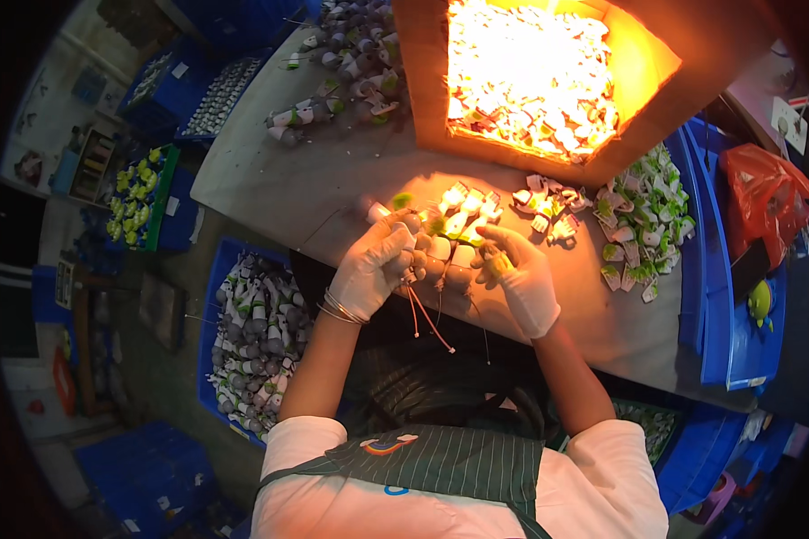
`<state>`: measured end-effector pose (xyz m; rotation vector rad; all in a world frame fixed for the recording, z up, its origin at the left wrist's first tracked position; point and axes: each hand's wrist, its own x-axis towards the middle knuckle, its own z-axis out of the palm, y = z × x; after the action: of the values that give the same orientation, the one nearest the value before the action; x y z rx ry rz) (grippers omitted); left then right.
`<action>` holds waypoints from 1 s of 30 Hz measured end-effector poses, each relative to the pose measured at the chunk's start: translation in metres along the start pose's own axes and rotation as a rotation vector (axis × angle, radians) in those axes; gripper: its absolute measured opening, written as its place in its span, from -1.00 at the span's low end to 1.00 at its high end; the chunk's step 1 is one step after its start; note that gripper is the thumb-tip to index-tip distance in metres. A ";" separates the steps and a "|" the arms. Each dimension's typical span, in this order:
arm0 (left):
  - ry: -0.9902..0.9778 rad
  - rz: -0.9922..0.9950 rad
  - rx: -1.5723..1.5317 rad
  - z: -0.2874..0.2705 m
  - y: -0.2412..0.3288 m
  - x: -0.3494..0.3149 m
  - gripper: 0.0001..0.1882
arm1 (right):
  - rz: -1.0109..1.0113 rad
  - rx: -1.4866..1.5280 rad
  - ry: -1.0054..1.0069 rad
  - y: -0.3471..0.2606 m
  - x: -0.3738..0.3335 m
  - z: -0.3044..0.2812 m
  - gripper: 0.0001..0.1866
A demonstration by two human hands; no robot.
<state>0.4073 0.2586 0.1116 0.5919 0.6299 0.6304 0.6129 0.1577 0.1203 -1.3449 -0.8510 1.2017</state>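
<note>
My left hand (368,268), in a white glove, is closed on a small grey-and-white toy part (408,221) near the table's front edge. Thin pinkish wires (420,314) with small white ends hang below it. My gloved right hand (526,280) has its fingers curled round a small yellow-green piece (501,263), partly hidden by them. Between the hands lies a row of grey-and-white toy parts (463,255), with white-and-green pieces (464,212) just behind. Strong light washes out some of their detail.
A brightly lit cardboard box (548,160) full of small pieces stands behind. White-and-green pieces (647,216) are heaped at right beside a blue bin (699,269) and red plastic bag (768,193). Grey-and-white parts (360,72) pile up back left; a blue crate (208,337) of them stands left.
</note>
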 end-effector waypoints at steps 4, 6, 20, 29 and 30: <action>0.079 0.025 -0.006 0.008 0.000 0.000 -0.63 | 0.026 0.045 -0.015 -0.003 0.007 0.004 -0.60; 0.030 0.009 0.112 0.015 0.002 -0.005 -0.63 | 0.008 0.034 -0.024 -0.004 0.008 0.002 -0.59; -0.056 -0.062 0.454 0.053 -0.027 -0.039 -0.65 | 0.153 0.037 -0.161 0.002 0.002 -0.012 -0.79; 0.012 0.285 0.770 0.051 -0.046 -0.029 -0.55 | -0.110 -0.236 0.038 0.010 -0.006 -0.006 -0.83; 0.013 0.285 0.772 0.050 -0.044 -0.029 -0.55 | -0.171 -0.281 0.017 0.011 -0.005 -0.007 -0.84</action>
<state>0.4385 0.1946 0.1259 1.4171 0.8076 0.6472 0.6170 0.1494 0.1096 -1.4701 -1.1309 0.9624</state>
